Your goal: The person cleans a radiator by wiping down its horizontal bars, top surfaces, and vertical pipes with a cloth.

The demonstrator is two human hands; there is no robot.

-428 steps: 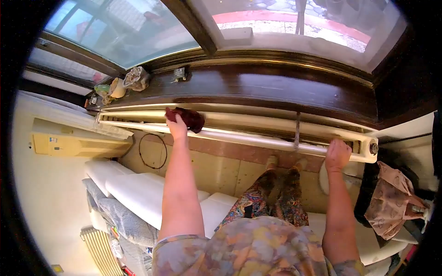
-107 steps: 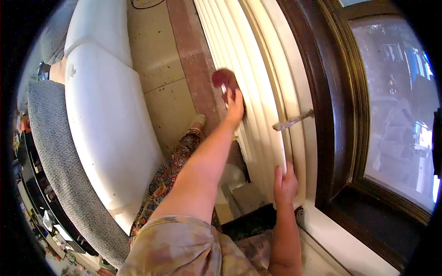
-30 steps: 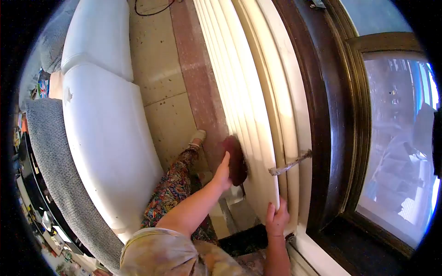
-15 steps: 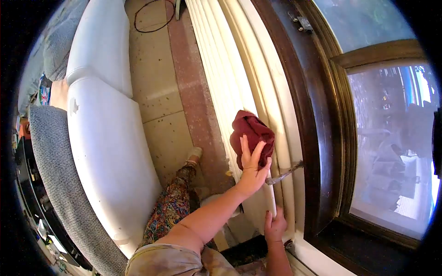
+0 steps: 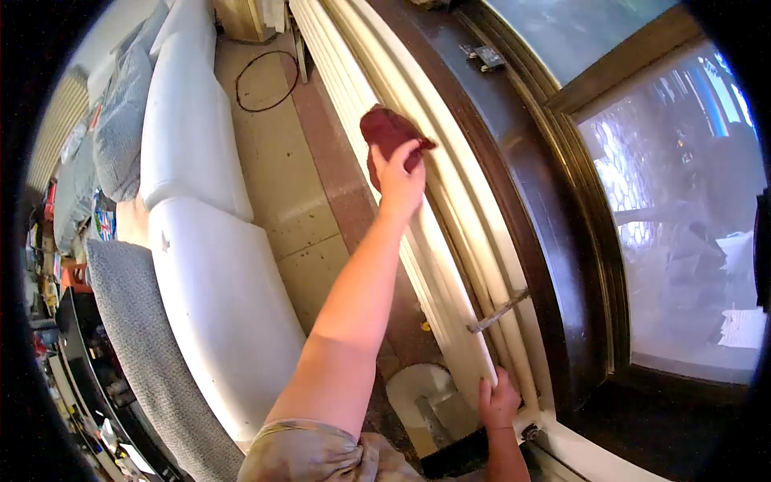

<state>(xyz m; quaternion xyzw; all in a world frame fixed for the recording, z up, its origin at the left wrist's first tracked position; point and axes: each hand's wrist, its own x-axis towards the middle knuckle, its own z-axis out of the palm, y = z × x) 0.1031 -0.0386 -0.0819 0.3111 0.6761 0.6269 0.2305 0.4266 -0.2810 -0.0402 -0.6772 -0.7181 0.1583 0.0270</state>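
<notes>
So the radiator (image 5: 440, 249) runs away from the person, sofa (image 5: 221, 297) to its left, with a strip of floor (image 5: 297, 185) in between. There's 1 loop of cord (image 5: 261, 110) on that floor, toward the far end. Cloth (image 5: 385, 128) is on the radiator under the left hand (image 5: 401, 181), right hand (image 5: 501, 399) at the near end, 1 bracket (image 5: 499, 312) between them. Windowsill (image 5: 514, 177) is right of the radiator, window (image 5: 683, 225) beyond.
</notes>
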